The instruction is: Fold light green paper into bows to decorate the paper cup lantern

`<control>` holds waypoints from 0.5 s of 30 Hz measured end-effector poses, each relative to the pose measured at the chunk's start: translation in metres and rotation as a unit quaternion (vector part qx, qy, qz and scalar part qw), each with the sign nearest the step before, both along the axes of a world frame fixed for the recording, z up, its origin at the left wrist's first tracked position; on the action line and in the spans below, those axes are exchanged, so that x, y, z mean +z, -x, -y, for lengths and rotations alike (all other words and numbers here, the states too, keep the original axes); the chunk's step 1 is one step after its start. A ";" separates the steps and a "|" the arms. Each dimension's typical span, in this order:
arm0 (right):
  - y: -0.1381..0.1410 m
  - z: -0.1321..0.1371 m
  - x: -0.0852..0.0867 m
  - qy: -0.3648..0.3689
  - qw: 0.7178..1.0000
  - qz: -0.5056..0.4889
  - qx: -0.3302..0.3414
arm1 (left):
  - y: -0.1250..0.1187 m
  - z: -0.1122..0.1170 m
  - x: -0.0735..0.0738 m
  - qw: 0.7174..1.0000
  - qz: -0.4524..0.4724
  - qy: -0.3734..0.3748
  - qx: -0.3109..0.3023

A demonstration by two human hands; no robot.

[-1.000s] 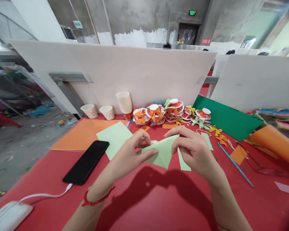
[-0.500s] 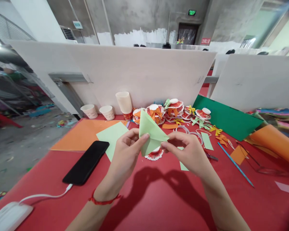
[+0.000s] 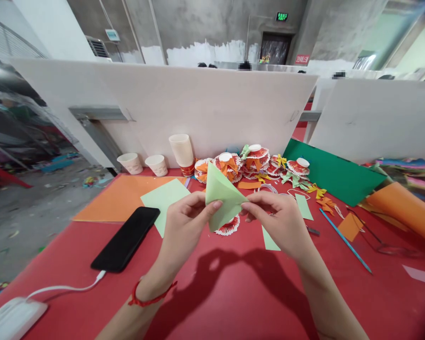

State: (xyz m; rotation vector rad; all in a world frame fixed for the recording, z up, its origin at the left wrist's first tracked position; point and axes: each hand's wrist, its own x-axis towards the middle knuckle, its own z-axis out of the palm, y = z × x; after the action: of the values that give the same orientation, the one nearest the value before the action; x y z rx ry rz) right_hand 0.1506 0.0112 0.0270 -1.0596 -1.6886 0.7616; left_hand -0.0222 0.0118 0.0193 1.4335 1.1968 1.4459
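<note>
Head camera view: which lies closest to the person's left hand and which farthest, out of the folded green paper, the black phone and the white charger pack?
Measured from the left hand:
1. folded green paper: pinched in its fingers, just to its right.
2. black phone: lying flat, to its left.
3. white charger pack: far left, in the view's bottom corner.

Red table (image 3: 233, 293), cluttered. At nine o'clock, a black phone (image 3: 126, 238), with a white cable (image 3: 65, 287) running to a white pack (image 3: 14, 317) at seven. At ten, an orange sheet (image 3: 122, 197), overlapped at its right edge by a pale green sheet (image 3: 165, 202). At eleven, two paper cups (image 3: 131, 163) and a taller cup stack (image 3: 182, 152). At twelve, a cluster of fringed ornaments (image 3: 248, 163); another fringed piece (image 3: 228, 227) near centre. At one, a dark green sheet (image 3: 331, 175). From two to three, green strips (image 3: 303, 207), a blue stick (image 3: 345, 241), an orange scrap (image 3: 350, 227), an orange roll (image 3: 403, 210).
</note>
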 end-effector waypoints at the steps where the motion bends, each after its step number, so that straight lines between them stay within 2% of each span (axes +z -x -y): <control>1: 0.000 0.000 0.001 0.004 1.000 0.001 0.003 | 0.000 0.000 0.000 1.000 -0.002 0.000 0.002; 10: -0.001 0.000 0.003 0.015 1.000 -0.004 0.020 | -0.001 0.001 0.000 1.000 0.013 0.011 0.014; 15: -0.001 0.001 0.003 0.021 0.999 0.009 0.026 | 0.000 0.001 -0.002 0.999 0.049 0.019 -0.005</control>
State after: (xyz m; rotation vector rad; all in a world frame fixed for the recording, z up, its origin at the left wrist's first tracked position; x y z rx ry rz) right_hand 0.1521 0.0104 0.0304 -1.0583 -1.7278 0.8257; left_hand -0.0222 0.0110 0.0174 1.3264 1.1489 1.4620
